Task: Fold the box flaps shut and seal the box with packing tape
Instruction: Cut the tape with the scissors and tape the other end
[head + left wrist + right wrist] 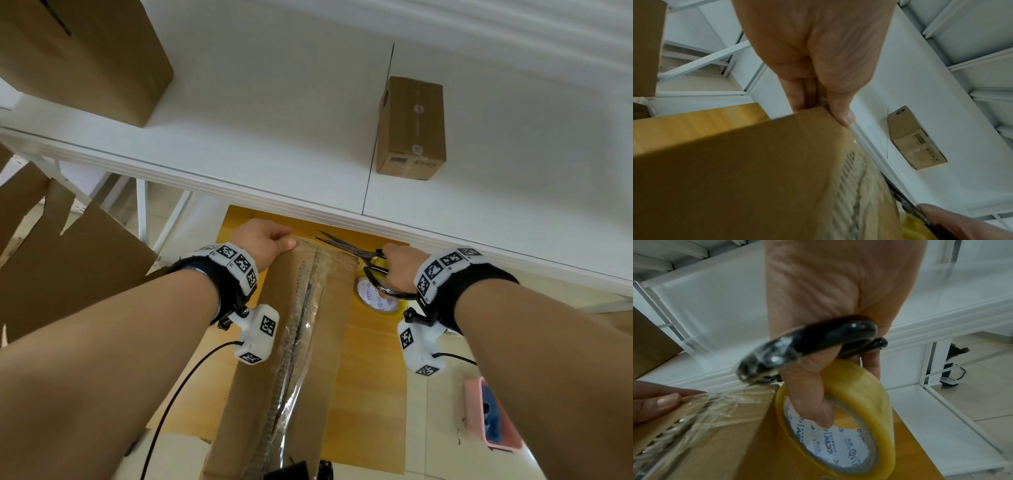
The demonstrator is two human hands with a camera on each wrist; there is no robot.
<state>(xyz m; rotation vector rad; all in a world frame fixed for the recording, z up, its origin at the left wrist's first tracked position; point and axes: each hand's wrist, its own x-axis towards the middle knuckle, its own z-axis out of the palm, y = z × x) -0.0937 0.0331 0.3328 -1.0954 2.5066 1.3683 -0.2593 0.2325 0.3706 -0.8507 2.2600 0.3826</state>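
A long cardboard box (301, 342) lies lengthwise in front of me, its flaps closed and clear tape (301, 329) running along the middle seam. My left hand (284, 240) grips the box's far end, fingers curled over the edge and thumb (842, 116) on top. Over the far right corner, my right hand (394, 270) holds black-handled scissors (346, 248), blades parted and pointing left at the tape's far end. A yellowish packing tape roll (859, 418) hangs on the fingers of that same hand, beside the box (715, 443).
A white table (239, 192) juts out just beyond the box's end, with a small sealed carton (411, 130) and a large box (78, 58) on it. Flattened cardboard (68, 267) stands at left. A yellow sheet (373, 394) lies under the box; a pink object (493, 418) lies right.
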